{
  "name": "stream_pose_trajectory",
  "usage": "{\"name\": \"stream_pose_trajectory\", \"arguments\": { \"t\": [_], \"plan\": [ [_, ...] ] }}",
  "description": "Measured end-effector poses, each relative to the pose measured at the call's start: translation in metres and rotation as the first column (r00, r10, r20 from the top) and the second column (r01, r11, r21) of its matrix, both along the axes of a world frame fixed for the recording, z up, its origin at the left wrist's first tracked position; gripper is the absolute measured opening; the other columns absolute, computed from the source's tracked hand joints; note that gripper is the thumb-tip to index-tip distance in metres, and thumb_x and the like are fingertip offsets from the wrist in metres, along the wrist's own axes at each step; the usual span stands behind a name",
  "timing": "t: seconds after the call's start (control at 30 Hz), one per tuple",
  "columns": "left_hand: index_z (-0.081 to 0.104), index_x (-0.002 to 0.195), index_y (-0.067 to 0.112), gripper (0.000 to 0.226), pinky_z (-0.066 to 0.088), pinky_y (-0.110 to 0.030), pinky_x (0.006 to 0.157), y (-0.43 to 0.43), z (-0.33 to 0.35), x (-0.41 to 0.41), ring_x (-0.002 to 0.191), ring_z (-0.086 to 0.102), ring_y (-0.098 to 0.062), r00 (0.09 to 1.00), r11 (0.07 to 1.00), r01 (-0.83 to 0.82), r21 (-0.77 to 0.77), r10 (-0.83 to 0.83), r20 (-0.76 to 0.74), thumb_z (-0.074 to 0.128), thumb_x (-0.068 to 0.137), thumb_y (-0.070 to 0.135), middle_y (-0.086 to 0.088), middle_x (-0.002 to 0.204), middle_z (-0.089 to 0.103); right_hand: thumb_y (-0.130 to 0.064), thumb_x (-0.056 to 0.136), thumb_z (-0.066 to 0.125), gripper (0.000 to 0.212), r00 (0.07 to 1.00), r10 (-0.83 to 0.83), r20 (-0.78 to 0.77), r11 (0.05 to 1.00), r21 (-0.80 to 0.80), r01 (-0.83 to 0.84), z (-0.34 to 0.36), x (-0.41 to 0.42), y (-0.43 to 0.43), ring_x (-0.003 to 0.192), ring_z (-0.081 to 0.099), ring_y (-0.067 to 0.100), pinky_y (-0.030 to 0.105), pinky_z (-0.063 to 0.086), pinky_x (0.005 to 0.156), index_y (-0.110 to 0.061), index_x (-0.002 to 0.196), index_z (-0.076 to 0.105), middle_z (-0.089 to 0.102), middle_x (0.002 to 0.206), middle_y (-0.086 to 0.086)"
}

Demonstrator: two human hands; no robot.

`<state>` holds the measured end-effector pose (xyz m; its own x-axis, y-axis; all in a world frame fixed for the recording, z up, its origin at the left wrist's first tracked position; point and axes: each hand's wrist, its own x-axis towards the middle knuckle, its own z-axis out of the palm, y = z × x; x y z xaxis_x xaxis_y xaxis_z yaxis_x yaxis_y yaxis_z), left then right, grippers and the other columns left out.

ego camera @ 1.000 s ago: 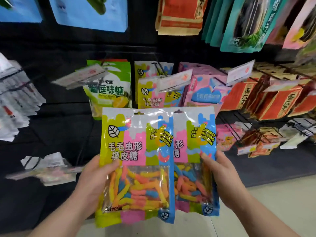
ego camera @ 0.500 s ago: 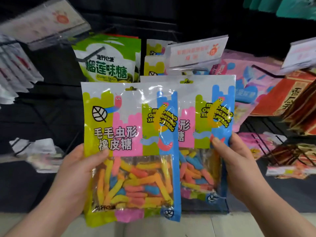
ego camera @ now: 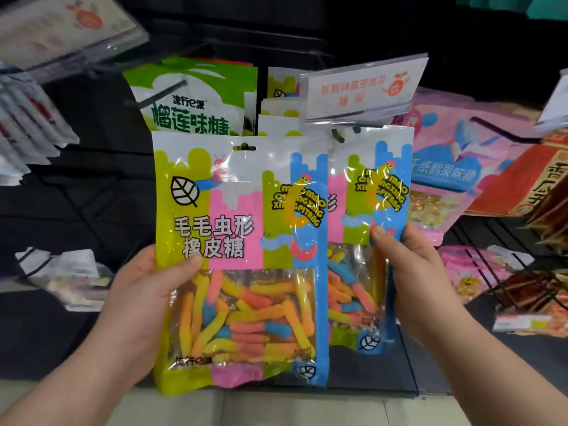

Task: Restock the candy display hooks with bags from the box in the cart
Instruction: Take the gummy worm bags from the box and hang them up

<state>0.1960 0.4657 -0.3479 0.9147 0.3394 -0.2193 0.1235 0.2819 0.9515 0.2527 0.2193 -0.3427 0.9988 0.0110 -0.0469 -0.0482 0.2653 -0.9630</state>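
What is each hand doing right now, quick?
Left hand: closed on the front clear-windowed bag of multicoloured gummy worms, thumb on its face.
Right hand: closed on the matching gummy worm bag behind.

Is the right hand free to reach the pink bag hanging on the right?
Probably not yet: the right hand is gripping a gummy worm bag. The path to the pink bag looks open otherwise.

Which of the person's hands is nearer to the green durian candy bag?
Left. The left hand is below the green durian candy bag, slightly left; the right hand is farther, down to its right.
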Motion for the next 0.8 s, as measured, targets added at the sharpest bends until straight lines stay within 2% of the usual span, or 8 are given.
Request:
{"name": "stream_pose_trajectory", "arguments": {
  "t": [0.07, 0.13, 0.3, 0.4, 0.53, 0.6, 0.7, 0.8],
  "plan": [
    [0.068, 0.097, 0.012, 0.025, 0.055, -0.025, 0.045, 0.0, -0.003, 0.005, 0.062, 0.073, -0.015, 1.0, 1.0, -0.009, -0.003, 0.009, 0.003, 0.063, 0.073, 0.013, -0.002, 0.079, 0.077, -0.015, 0.092, 0.053, 0.025, 0.999, -0.043, -0.011, 0.998, -0.043, 0.043, -0.003, 0.013, 0.003, 0.093, 0.071, 0.025, 0.045, 0.058, 0.084, -0.012, 0.116, 0.061, 0.074, 0.104, 0.006],
    [0.067, 0.093, 0.014, 0.016, 0.054, -0.025, 0.044, 0.0, -0.007, 0.01, 0.06, 0.072, -0.014, 1.0, 1.0, -0.012, -0.005, 0.012, 0.009, 0.061, 0.08, 0.008, 0.0, 0.075, 0.076, -0.014, 0.094, 0.053, 0.021, 0.997, -0.081, -0.001, 0.992, -0.092, 0.081, -0.006, 0.028, 0.004, 0.094, 0.07, 0.024, 0.048, 0.055, 0.089, -0.016, 0.113, 0.063, 0.074, 0.104, 0.004],
    [0.067, 0.096, 0.014, 0.029, 0.055, -0.025, 0.045, -0.001, -0.014, 0.017, 0.061, 0.072, -0.014, 1.0, 1.0, 0.007, 0.0, -0.007, 0.018, 0.063, 0.067, 0.017, 0.0, 0.076, 0.076, -0.015, 0.095, 0.055, 0.023, 0.99, -0.135, 0.043, 0.974, -0.176, 0.141, -0.008, 0.067, 0.009, 0.105, 0.066, 0.03, 0.051, 0.05, 0.097, -0.011, 0.117, 0.063, 0.07, 0.113, 0.01],
    [0.066, 0.1, 0.012, 0.028, 0.055, -0.026, 0.045, -0.002, -0.018, 0.018, 0.061, 0.072, -0.014, 1.0, 1.0, 0.015, -0.013, -0.015, 0.026, 0.062, 0.073, 0.014, -0.001, 0.077, 0.076, -0.019, 0.093, 0.058, 0.019, 0.98, -0.193, 0.038, 0.955, -0.22, 0.197, -0.011, 0.088, 0.01, 0.106, 0.066, 0.028, 0.047, 0.05, 0.097, -0.013, 0.111, 0.064, 0.071, 0.11, 0.006],
    [0.066, 0.099, 0.012, 0.033, 0.056, -0.027, 0.046, -0.003, -0.02, 0.016, 0.062, 0.073, -0.015, 0.999, 1.0, 0.022, -0.015, -0.021, 0.033, 0.062, 0.066, 0.016, -0.002, 0.078, 0.076, -0.018, 0.093, 0.059, 0.007, 0.978, -0.207, 0.031, 0.947, -0.243, 0.208, -0.015, 0.11, 0.013, 0.099, 0.066, 0.024, 0.044, 0.052, 0.095, -0.016, 0.098, 0.063, 0.07, 0.107, 0.007],
    [0.067, 0.097, 0.013, 0.03, 0.056, -0.028, 0.047, -0.005, -0.021, 0.014, 0.064, 0.073, -0.017, 0.999, 1.0, 0.024, -0.02, -0.023, 0.032, 0.062, 0.068, 0.015, -0.002, 0.079, 0.077, -0.017, 0.094, 0.058, 0.013, 0.979, -0.202, 0.012, 0.955, -0.22, 0.199, -0.014, 0.117, 0.015, 0.091, 0.067, 0.022, 0.037, 0.056, 0.085, -0.011, 0.104, 0.062, 0.068, 0.106, 0.008],
    [0.066, 0.094, 0.013, 0.02, 0.057, -0.028, 0.047, -0.007, -0.023, 0.011, 0.063, 0.073, -0.016, 1.0, 0.999, 0.019, -0.028, -0.018, 0.026, 0.061, 0.076, 0.01, -0.002, 0.077, 0.076, -0.019, 0.093, 0.059, 0.024, 0.983, -0.184, -0.013, 0.957, -0.229, 0.176, -0.017, 0.12, 0.016, 0.094, 0.066, 0.024, 0.036, 0.055, 0.084, -0.004, 0.112, 0.061, 0.068, 0.11, 0.013],
    [0.066, 0.095, 0.013, 0.023, 0.056, -0.027, 0.046, -0.01, -0.022, 0.007, 0.062, 0.073, -0.016, 1.0, 0.999, 0.017, -0.032, -0.017, 0.019, 0.062, 0.072, 0.011, -0.002, 0.076, 0.076, -0.023, 0.092, 0.061, 0.034, 0.983, -0.181, 0.03, 0.904, -0.389, 0.179, -0.022, 0.112, 0.011, 0.096, 0.062, 0.019, 0.029, 0.051, 0.081, -0.003, 0.12, 0.059, 0.067, 0.112, 0.009]
  ]
}}
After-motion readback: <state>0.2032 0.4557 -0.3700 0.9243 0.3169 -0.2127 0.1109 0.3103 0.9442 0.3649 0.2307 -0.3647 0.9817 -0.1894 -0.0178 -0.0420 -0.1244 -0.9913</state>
